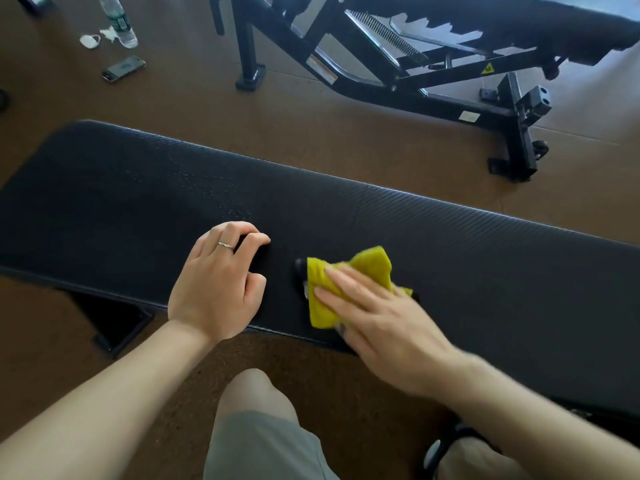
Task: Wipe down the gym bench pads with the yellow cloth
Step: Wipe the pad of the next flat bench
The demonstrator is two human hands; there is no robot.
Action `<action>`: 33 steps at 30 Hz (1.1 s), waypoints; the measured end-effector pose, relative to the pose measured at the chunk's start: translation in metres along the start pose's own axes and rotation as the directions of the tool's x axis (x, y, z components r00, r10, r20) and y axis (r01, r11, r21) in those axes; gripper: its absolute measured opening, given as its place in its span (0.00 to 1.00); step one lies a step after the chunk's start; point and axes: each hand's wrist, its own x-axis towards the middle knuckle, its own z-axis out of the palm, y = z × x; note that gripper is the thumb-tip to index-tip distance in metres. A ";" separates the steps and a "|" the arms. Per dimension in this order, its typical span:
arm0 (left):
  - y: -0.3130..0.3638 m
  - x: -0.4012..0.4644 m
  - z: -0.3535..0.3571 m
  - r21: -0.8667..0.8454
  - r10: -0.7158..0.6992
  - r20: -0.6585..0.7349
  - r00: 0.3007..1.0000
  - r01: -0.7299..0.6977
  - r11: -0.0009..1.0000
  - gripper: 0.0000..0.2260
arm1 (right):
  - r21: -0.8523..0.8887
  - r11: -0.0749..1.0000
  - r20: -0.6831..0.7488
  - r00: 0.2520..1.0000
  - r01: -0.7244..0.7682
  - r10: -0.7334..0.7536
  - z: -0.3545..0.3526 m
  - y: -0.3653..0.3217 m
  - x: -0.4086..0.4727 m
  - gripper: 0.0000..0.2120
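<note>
A bare knee (258, 393) in grey shorts is sitting closest to the viewer, below the near edge of a long black bench pad (450, 244) that is running across the view.

Just above the knee, two bare forearms are reaching onto the pad. The right hand (377, 320) is lying flat with straight fingers, pressing a crumpled yellow cloth (346, 282) against the pad beside its near edge, roughly at the middle of its length. A small dark object is peeking out from under the cloth; what it is cannot be told. The left hand (218, 282), wearing a ring, is resting on the pad just left of the cloth, fingers curled with the tips touching the surface, holding nothing.

The wiping appears to be under way and not finished. Faint specks are showing on the pad up and left of the left hand, and its far ends are probably still waiting for the cloth.

Beyond the pad, a second bench (433, 64) is standing on the brown floor, likely untouched so far. Left of it, a water bottle (117, 19) and a phone (123, 68) are lying on the floor.
</note>
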 end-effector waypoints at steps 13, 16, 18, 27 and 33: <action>-0.001 -0.004 0.001 -0.056 -0.027 -0.050 0.998 0.025 0.998 0.17 | -0.008 1.000 -0.028 0.999 -0.029 0.029 0.006 -0.022 0.021 0.26; 0.000 -0.003 0.002 -0.086 -0.034 -0.049 0.998 0.030 0.996 0.16 | -0.025 1.000 0.052 0.999 0.003 -0.002 0.014 -0.037 -0.024 0.25; -0.003 -0.001 -0.003 -0.093 -0.023 -0.055 0.998 0.018 0.995 0.15 | -0.056 0.998 0.077 0.997 0.021 -0.017 0.013 -0.032 -0.017 0.25; -0.065 -0.004 -0.017 0.013 -0.349 -0.176 0.921 0.356 0.934 0.05 | -0.041 0.993 0.000 0.994 -0.110 0.110 0.011 -0.047 0.138 0.26; -0.068 -0.007 -0.015 -0.010 -0.336 -0.189 0.923 0.340 0.940 0.05 | -0.112 0.987 0.069 0.992 0.112 -0.105 0.010 -0.049 0.077 0.26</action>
